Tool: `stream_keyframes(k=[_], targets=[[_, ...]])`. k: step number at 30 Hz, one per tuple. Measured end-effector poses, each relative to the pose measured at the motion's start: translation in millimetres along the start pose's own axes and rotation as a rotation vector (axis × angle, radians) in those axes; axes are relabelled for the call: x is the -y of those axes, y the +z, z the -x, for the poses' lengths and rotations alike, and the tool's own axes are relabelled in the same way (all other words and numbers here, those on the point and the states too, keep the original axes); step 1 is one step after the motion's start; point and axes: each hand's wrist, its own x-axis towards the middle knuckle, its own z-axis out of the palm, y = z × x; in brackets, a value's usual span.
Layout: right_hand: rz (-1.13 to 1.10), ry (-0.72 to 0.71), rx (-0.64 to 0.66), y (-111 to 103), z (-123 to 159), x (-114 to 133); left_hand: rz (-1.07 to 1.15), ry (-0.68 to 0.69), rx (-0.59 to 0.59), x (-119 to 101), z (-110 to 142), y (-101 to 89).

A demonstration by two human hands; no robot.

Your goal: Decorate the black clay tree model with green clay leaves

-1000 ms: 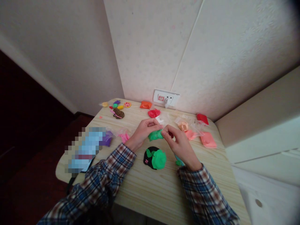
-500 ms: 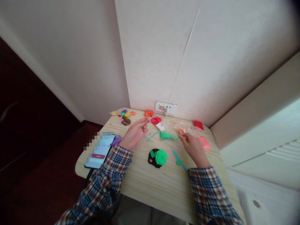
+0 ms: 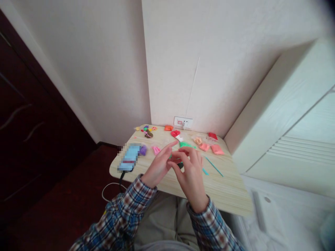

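Observation:
My left hand (image 3: pixel 160 164) is raised over the table's front, fingers stretched out, with a small green clay piece (image 3: pixel 170 152) at its fingers. My right hand (image 3: pixel 190 174) meets it, its fingers curled and its thumb close to the left fingers; whatever sits between its fingertips is hidden. Behind the right hand, only a dark bit of the black clay shape (image 3: pixel 180 165) shows. A green clay packet (image 3: pixel 186 144) lies just beyond the hands. To the right are a thin blue stick (image 3: pixel 214 166) and part of a flat blue tool (image 3: pixel 205 171).
On the table (image 3: pixel 222 195), a phone (image 3: pixel 131 157) lies at left beside purple (image 3: pixel 143 150) and pink (image 3: pixel 156 150) clay packets. Small colourful clay pieces (image 3: pixel 148 134) sit at the back left. Red, peach and coral packets (image 3: pixel 217 149) line the back right. A wall socket (image 3: pixel 183 122) is behind.
My right hand has left the packets at the right and come to my left hand. Both hands are now together in front of the black clay shape, and the head view has shifted.

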Motion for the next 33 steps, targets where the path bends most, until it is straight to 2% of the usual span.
stream_keyframes(k=[3,7,11,15,20,25,29,33], targets=[[0.013,0.024,-0.048,4,11,2,0.085,0.013,-0.011,15,12,8.2],[0.072,0.032,-0.090,1,18,-9,0.190,-0.028,0.033,29,11,15.4],[0.084,0.008,-0.123,-1,21,-19,0.251,-0.096,0.104,32,8,18.7],[-0.026,-0.002,-0.124,0,23,-23,0.215,-0.198,0.178,28,13,11.0],[-0.240,0.040,-0.111,0,23,-30,0.071,-0.199,0.087,19,25,-4.1],[-0.379,0.076,-0.088,5,26,-31,-0.031,-0.244,-0.003,19,24,-13.9],[-0.387,0.078,-0.080,15,35,-27,0.089,-0.222,-0.020,36,23,-26.7],[-0.261,-0.013,-0.029,28,46,-25,0.228,-0.164,-0.072,55,25,-36.7]])
